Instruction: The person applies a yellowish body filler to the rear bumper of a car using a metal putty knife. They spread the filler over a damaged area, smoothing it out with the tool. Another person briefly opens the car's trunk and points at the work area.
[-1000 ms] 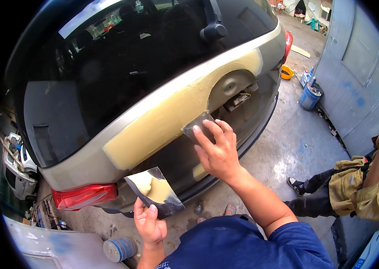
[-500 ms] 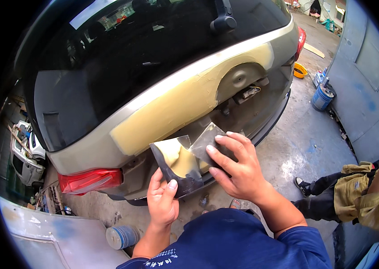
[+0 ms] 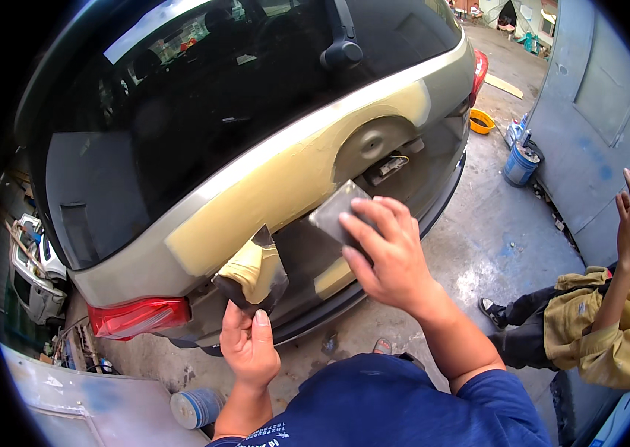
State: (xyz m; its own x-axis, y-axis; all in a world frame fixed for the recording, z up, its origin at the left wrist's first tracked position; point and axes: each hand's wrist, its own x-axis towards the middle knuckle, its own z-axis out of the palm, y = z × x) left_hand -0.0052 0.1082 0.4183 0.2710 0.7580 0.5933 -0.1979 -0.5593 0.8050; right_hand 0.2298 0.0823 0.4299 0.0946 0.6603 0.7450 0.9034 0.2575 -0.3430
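Left hand (image 3: 251, 352) grips puttied sheet (image 3: 253, 271), right hand (image 3: 397, 261) grey spreader (image 3: 335, 214) — taillight (image 3: 140, 318) leftward, bystander (image 3: 604, 316) rightward.

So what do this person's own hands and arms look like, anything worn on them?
The left hand and right hand are both ungloved, with no ring, watch or bracelet visible. The forearms are uncovered below a dark blue short-sleeved shirt, which has small white print near the left arm.
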